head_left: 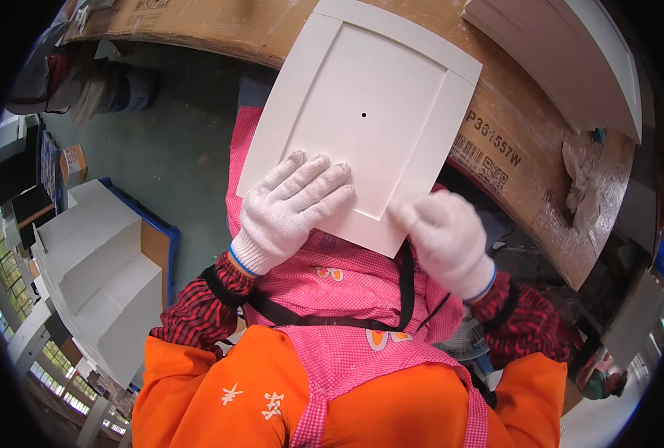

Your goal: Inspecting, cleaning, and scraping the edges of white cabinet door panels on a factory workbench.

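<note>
A white cabinet door (384,82) with a raised frame and a small dark hole in its recessed middle lies tilted before me. Its far end rests over a cardboard-covered surface, and its near end reaches my lap. My left hand (294,205), in a white knitted glove, lies flat on the door's lower left part with fingers stretched out. At the lower right edge is my right hand (451,235), gloved the same way and slightly blurred. Its fingers are curled closed against the frame; what they hold, if anything, is hidden.
Brown cardboard (272,30) wrapped in clear film covers the bench ahead. More white panels (571,60) lie at its far right, near crumpled plastic film (585,172). To my left, white panels (108,276) are stacked on a blue-edged support. A person's legs (115,89) show at the far left.
</note>
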{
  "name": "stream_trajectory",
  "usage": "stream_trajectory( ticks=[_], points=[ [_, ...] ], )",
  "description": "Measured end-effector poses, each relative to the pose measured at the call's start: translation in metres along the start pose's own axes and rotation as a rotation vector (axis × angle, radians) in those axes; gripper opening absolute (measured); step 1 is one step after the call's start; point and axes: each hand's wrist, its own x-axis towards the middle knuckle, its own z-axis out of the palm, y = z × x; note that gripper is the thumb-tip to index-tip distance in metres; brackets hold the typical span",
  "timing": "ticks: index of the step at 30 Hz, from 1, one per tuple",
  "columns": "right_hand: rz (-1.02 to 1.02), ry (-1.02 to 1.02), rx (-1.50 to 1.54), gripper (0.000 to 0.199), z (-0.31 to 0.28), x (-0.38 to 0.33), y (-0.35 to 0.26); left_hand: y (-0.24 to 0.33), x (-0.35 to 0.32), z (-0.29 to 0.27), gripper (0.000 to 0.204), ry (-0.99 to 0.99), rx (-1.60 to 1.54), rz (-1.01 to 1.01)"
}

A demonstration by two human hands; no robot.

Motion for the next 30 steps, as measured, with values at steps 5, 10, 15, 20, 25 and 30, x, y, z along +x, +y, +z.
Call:
stream_trajectory(
  ticks=[5,10,15,20,25,30],
  points=[
    [0.065,-0.02,0.063,0.031,-0.01,-0.007,-0.006,-0.003,-0.002,0.007,0.034,0.02,0.005,0.008],
    [0.175,0.174,-0.088,0.022,0.002,0.005,0.003,0.001,0.003,0.004,0.034,0.025,0.012,0.003],
    [-0.065,-0.272,0.173,0.032,0.016,-0.037,-0.072,0.0,-0.001,0.003,0.034,0.042,0.001,-0.013],
    [0.294,0.08,0.065,0.037,0.003,-0.018,-0.058,0.011,0.004,0.008,0.038,0.096,-0.046,-0.021],
    [0.429,0.191,-0.101,0.037,0.016,-0.025,-0.061,0.04,0.023,0.016,0.045,0.011,0.025,0.013],
    [0.586,0.221,-0.048,0.034,0.013,-0.039,-0.067,0.05,0.035,0.02,0.051,-0.07,0.111,0.095]
  ],
)
